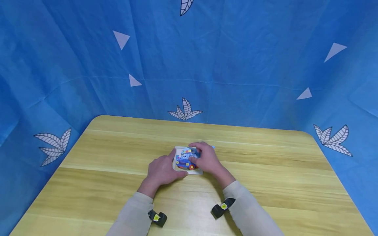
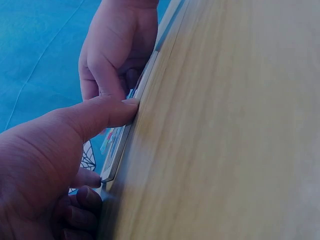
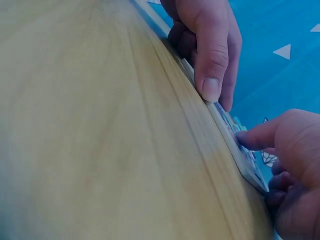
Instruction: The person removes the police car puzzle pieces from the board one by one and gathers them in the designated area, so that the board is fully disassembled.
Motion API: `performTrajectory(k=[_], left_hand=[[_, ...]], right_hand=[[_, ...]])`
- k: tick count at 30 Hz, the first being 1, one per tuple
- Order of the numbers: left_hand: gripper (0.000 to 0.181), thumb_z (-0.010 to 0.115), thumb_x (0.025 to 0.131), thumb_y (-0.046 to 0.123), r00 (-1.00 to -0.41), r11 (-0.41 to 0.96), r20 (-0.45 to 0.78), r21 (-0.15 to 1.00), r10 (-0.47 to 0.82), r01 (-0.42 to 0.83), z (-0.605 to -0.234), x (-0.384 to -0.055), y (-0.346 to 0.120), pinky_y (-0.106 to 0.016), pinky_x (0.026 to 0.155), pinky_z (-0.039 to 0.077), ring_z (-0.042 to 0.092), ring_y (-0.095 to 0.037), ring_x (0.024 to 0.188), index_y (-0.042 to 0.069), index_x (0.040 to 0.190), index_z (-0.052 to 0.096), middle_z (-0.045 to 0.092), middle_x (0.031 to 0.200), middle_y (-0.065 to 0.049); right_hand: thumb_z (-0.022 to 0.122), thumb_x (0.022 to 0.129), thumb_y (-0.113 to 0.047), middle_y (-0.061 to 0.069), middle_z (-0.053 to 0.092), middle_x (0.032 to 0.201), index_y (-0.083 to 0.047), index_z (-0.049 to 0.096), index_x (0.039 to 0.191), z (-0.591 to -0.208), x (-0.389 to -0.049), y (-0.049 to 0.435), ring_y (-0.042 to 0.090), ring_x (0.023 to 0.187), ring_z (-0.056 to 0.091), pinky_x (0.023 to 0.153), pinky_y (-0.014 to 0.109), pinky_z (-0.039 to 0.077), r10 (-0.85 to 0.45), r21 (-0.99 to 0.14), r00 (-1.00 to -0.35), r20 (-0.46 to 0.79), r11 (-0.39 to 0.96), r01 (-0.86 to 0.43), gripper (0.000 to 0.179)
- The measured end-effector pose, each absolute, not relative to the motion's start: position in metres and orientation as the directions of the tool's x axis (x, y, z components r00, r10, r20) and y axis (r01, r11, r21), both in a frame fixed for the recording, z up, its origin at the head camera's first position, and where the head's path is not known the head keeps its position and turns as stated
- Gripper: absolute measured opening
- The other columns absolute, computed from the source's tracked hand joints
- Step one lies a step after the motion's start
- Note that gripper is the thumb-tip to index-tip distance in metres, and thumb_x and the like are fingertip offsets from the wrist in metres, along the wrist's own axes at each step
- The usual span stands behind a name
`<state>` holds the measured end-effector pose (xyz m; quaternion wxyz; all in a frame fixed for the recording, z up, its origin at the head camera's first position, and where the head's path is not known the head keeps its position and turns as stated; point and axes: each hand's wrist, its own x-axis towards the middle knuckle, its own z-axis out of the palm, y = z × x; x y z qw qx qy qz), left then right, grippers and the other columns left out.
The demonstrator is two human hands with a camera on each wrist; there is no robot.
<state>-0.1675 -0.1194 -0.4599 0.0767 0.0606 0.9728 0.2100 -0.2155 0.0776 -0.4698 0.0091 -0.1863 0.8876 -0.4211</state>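
The left hand (image 1: pixel 161 170) grips the picture board (image 1: pixel 184 163), partly beneath the right hand (image 1: pixel 207 159), whose grasp is unclear.

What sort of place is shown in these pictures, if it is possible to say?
Probably an indoor corner arranged for recording: a blue leaf-printed curtain hangs around a wood-grain table, and black devices are strapped over both sleeves.

Blue cloth (image 1: pixel 221 62) with pale triangles (image 1: pixel 121 39) behind a wood-grain table (image 1: pixel 271 170).
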Motion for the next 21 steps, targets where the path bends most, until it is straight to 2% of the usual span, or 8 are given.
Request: performTrajectory(k=[10, 21], left_hand=[[0.109, 0.077, 0.073, 0.065, -0.98, 0.902, -0.129, 0.425, 0.15, 0.083, -0.4595, -0.1683, -0.1181, -0.039, 0.069, 0.045, 0.057, -0.022, 0.083, 0.008, 0.156, 0.035, 0.066, 0.11, -0.01], [0.108, 0.078, 0.072, 0.064, -0.981, 0.897, -0.123, 0.434, 0.152, 0.085, -0.4604, -0.1678, -0.1189, -0.038, 0.067, 0.044, 0.054, -0.02, 0.079, 0.008, 0.156, 0.036, 0.065, 0.104, -0.008]], right_hand=[[0.081, 0.086, -0.013, 0.004, 0.051, 0.086, -0.01, 0.07, 0.122, -0.4694, -0.2182, 0.0785, 0.022, 0.08, 0.048, 0.071, 0.037, 0.04, -0.352, -0.736, -0.932, 0.087, 0.608, -0.298, 0.038], [0.082, 0.084, -0.01, 0.005, 0.05, 0.084, -0.014, 0.07, 0.117, -0.4737, -0.2191, 0.079, 0.022, 0.078, 0.047, 0.073, 0.038, 0.04, -0.352, -0.776, -0.931, 0.095, 0.559, -0.291, 0.035]])
